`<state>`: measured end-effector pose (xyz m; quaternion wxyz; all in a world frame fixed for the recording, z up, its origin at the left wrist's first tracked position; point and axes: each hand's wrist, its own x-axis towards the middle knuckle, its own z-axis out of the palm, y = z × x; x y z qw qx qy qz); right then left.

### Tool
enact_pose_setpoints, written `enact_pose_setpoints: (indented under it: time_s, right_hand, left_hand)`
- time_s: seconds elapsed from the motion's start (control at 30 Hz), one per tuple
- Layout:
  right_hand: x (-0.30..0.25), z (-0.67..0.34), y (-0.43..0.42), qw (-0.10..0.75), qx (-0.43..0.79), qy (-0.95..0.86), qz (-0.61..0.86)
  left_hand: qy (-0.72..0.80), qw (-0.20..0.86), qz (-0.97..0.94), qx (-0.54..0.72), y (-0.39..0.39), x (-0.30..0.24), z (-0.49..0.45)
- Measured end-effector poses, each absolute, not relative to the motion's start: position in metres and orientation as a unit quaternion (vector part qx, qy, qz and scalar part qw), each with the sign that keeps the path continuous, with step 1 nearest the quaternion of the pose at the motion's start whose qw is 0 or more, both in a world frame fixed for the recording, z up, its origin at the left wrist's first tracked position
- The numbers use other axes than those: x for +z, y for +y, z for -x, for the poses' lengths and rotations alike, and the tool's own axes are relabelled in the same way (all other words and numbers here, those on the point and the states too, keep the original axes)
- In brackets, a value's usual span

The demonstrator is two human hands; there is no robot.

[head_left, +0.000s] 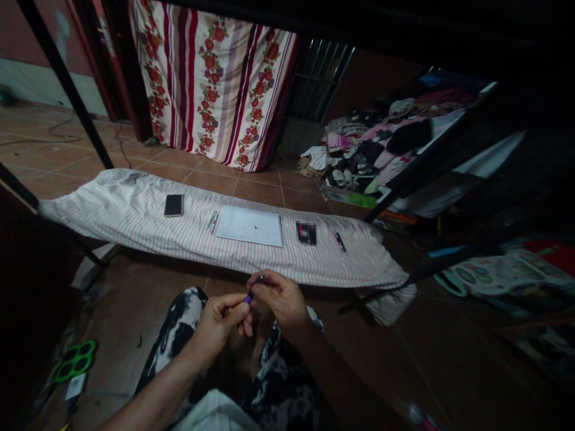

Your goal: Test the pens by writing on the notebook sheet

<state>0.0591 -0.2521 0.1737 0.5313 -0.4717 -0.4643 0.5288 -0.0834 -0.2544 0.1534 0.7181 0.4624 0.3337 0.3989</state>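
Holding a slim pen-like item [248, 297] between both hands, in the air over the black-and-white trousers [179, 314], just off the near long edge of the cloth-covered table [135, 209], around mid-length. Looks small and narrow: bright purple in the lower stretch, dark toward the upper end. Tilted, purple part down-left, dark end up-right. Partly covered by fingers at both ends, so can't tell full length. Too small and dim to tell whether capped.

Left hand [221, 323]: narrow, pinching the purple part between thumb and fingers. Right hand [284, 300]: also narrow, pinching near the dark upper end. Close together around the same item.

On the table, going from left end to right end:
- toward the left end, nearer the far edge: dark-faced phone [173, 205], lying flat
- near mid-length: pens [212, 222], right beside the left edge of the notebook
- around the middle: spiral notebook [242, 225], pale page up, coil along its right side, small dark mark on the page
- right of that: black-and-red item [306, 233], pixelated, can't identify
- toward the right end: pink-and-black pen [339, 242], lying at a slant
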Motion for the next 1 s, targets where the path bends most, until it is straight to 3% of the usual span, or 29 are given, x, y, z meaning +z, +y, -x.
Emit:
enact_pose_setpoints:
  time_s: [0.17, 0.37, 0.53, 0.73, 0.9, 1.0]
  right_hand:
    - [0.172, -0.061, -0.24, 0.501, 0.571, -0.471, 0.448]
    - [0.165, -0.056, -0.227, 0.525, 0.559, -0.41, 0.494]
    - [0.168, -0.061, -0.214, 0.484, 0.612, -0.414, 0.469]
    - [0.153, -0.052, -0.197, 0.52, 0.538, -0.387, 0.539]
    - [0.139, -0.066, -0.168, 0.476, 0.611, -0.439, 0.454]
    - [0.121, -0.089, -0.126, 0.453, 0.524, -0.493, 0.526]
  left_hand:
    - [0.328, 0.742, -0.438, 0.386, -0.245, 0.147, 0.081]
    - [0.392, 0.674, -0.458, 0.426, -0.23, 0.145, 0.077]
    - [0.365, 0.696, -0.469, 0.403, -0.218, 0.141, 0.075]
    - [0.444, 0.593, -0.486, 0.463, -0.203, 0.124, 0.068]
    - [0.454, 0.649, -0.418, 0.445, -0.187, 0.117, 0.07]
    - [0.456, 0.663, -0.391, 0.447, -0.181, 0.118, 0.072]
